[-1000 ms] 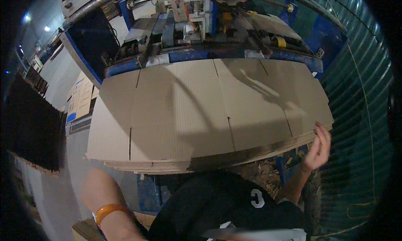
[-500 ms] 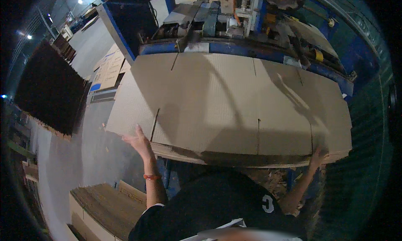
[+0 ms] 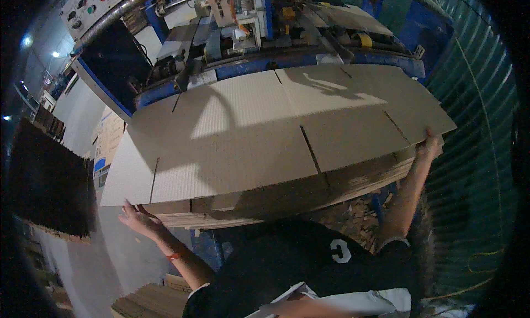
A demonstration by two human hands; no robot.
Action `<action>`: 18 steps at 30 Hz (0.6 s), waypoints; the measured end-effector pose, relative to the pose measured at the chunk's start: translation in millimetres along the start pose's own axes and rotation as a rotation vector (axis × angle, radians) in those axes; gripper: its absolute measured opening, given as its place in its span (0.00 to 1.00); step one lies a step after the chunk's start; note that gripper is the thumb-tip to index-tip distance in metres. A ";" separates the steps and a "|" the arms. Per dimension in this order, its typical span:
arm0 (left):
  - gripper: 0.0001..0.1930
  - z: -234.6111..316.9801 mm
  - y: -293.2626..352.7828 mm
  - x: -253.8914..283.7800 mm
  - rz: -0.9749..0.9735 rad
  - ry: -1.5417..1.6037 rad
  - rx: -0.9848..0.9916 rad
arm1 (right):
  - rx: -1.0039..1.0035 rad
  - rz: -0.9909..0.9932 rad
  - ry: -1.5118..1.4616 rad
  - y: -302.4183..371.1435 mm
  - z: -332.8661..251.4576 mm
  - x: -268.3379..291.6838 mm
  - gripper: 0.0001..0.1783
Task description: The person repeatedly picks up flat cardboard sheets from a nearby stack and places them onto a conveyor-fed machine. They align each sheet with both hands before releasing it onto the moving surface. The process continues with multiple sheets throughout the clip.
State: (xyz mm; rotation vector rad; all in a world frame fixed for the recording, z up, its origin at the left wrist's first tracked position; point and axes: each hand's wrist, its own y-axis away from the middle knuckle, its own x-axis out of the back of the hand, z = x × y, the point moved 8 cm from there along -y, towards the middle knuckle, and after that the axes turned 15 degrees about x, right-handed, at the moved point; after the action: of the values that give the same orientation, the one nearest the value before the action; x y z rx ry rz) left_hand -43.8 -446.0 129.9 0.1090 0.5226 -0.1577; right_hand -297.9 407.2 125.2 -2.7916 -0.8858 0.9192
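Observation:
A long, slotted brown cardboard sheet [image 3: 254,152] lies over a stack of similar sheets [image 3: 265,207], its near edge raised above the stack. At the near left corner, my left hand [image 3: 142,219] holds the sheet's edge, thumb at the rim and the other fingers partly hidden. My right hand [image 3: 429,145] grips the near right corner, with its fingers partly out of sight. The sheet's far edge rests against the blue front of a machine [image 3: 237,72].
A control panel with buttons [image 3: 91,6] stands at the upper left. Dark stacked cardboard [image 3: 49,180] rises on the left, and another cardboard stack [image 3: 149,300] sits at the lower left. Cardboard scraps [image 3: 356,229] lie below the stack. A green corrugated wall [image 3: 469,124] runs along the right.
The top sheet's near edge has lifted and separated from the stack. Both hands now hold its near corners, the right one higher than before. The view has turned toward the right.

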 end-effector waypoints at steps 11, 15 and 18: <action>0.18 -15.7 75.1 -36.5 -0.595 -0.455 0.047 | 0.869 -1.401 0.706 252.6 -80.8 -31.4 0.22; 0.23 -47.2 179.9 -89.9 -1.236 -1.189 -0.623 | 0.983 -1.906 0.900 308.3 -42.5 -50.6 0.28; 0.24 -64.0 201.4 -99.8 -1.398 -1.460 -0.813 | 0.947 -2.028 0.937 306.0 -35.1 -60.7 0.29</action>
State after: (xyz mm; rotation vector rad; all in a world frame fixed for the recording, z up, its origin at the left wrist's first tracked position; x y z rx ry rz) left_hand -124.7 -226.8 137.9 -1.1395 -0.9270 -1.2417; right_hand -164.0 123.5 112.8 -0.4206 -1.5469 -0.3286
